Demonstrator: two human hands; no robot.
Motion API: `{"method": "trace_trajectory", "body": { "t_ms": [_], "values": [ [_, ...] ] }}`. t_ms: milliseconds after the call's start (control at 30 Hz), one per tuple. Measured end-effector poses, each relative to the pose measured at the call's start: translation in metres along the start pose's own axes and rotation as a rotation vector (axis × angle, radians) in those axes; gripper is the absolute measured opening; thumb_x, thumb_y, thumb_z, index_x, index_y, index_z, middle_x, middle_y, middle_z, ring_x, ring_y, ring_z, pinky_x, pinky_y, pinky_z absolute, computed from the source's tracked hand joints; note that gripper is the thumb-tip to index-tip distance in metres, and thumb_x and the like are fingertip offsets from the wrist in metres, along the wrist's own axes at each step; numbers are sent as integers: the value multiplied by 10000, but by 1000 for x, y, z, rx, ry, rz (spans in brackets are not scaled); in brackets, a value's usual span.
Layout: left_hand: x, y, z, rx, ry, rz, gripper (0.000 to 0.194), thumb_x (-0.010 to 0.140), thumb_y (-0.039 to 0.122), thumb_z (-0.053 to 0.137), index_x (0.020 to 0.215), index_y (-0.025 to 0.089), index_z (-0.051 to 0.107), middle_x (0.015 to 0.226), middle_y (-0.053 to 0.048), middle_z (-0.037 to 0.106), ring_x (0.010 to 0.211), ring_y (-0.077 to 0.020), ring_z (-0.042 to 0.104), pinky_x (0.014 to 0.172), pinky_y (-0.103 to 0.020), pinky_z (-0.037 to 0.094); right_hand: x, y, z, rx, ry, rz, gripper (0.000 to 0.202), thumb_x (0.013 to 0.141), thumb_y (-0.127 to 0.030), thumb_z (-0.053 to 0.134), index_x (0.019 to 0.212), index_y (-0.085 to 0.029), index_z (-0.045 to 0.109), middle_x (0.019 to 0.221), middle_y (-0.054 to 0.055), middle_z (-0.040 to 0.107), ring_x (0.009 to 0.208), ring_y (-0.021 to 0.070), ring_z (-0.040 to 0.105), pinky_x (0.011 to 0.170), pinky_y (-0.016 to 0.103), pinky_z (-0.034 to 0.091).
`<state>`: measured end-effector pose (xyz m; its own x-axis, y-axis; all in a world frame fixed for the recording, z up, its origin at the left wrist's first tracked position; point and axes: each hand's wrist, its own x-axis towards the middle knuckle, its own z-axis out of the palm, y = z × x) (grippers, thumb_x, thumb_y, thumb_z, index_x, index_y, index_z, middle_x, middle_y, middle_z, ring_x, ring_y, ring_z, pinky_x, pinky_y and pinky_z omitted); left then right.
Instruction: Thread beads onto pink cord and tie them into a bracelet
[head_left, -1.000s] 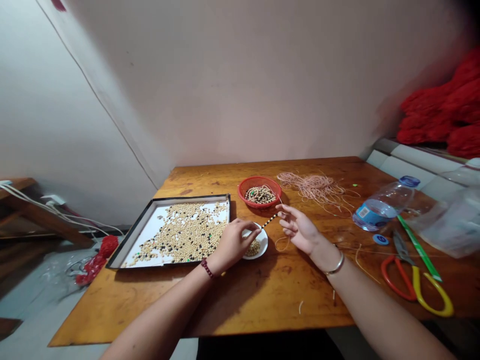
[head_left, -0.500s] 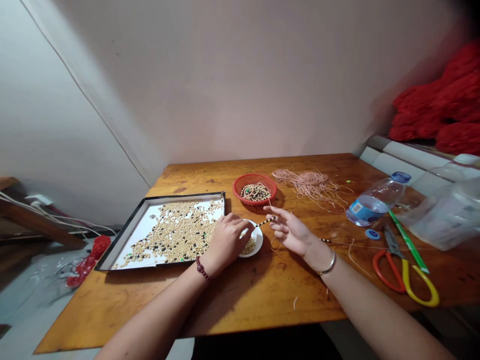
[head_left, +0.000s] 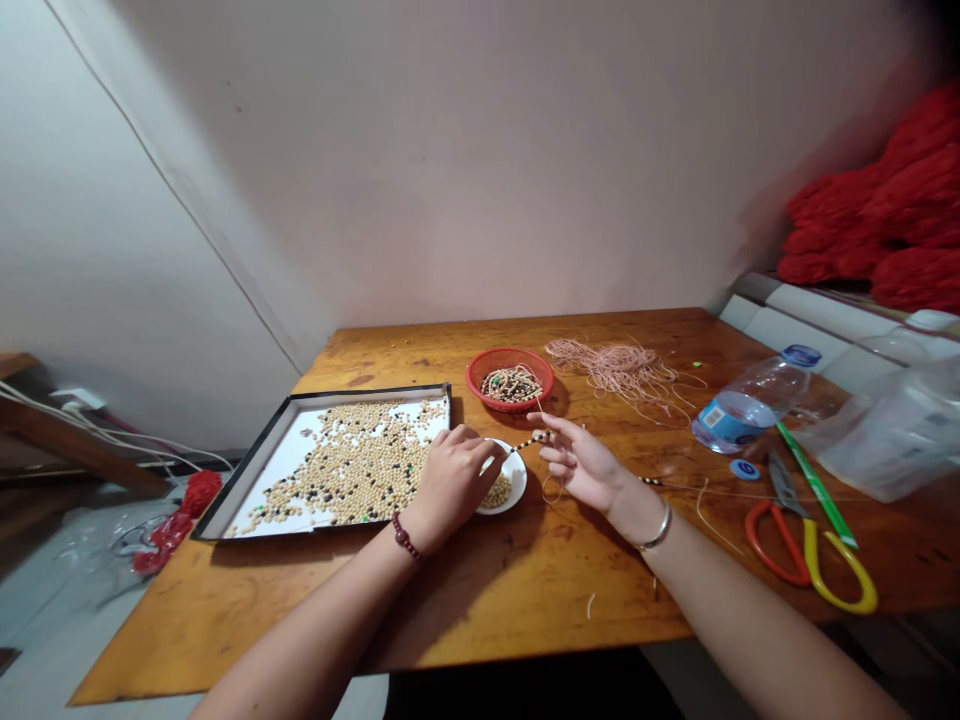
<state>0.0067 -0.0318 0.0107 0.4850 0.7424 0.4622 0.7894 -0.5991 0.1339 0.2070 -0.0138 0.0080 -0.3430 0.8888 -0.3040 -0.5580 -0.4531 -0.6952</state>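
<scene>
A short string of black and pale beads (head_left: pixel 531 441) stretches between my two hands. My left hand (head_left: pixel 459 478), over the edge of a small white dish (head_left: pixel 519 480) of pale beads, pinches the string's left end. My right hand (head_left: pixel 589 465) has its fingers curled around the other end, with the index finger stretched out. Thin cord loops below the right fingers, and more black and pale beads on it show beyond the right wrist. Left of the dish lies a shallow black-edged tray (head_left: pixel 259 460) of loose pale, black and a few green beads.
Behind the dish stands a red basket (head_left: pixel 474 378) with beaded strings. A tangle of pink cord (head_left: pixel 619 365) lies right of it. On the right are a plastic bottle (head_left: pixel 754 405), scissors (head_left: pixel 810 560), a green strip (head_left: pixel 817 485) and a blue cap (head_left: pixel 744 469).
Both hands stay almost where they were. The beads on the string between them have shifted slightly, with more pale ones showing now.
</scene>
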Motion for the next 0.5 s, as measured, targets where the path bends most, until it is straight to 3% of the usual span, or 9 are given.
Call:
{"method": "trace_trajectory", "body": {
  "t_ms": [500],
  "values": [
    [1,-1,-4,189,-4,88,122,899,254,520,847,208,619,783,-13,673,847,-208,525,741,-337,338,1,0,-1,36,-6,11,171,783,-261,654,922,-162,663,552,-85,350,387,12,158,322,138,137]
  ]
}}
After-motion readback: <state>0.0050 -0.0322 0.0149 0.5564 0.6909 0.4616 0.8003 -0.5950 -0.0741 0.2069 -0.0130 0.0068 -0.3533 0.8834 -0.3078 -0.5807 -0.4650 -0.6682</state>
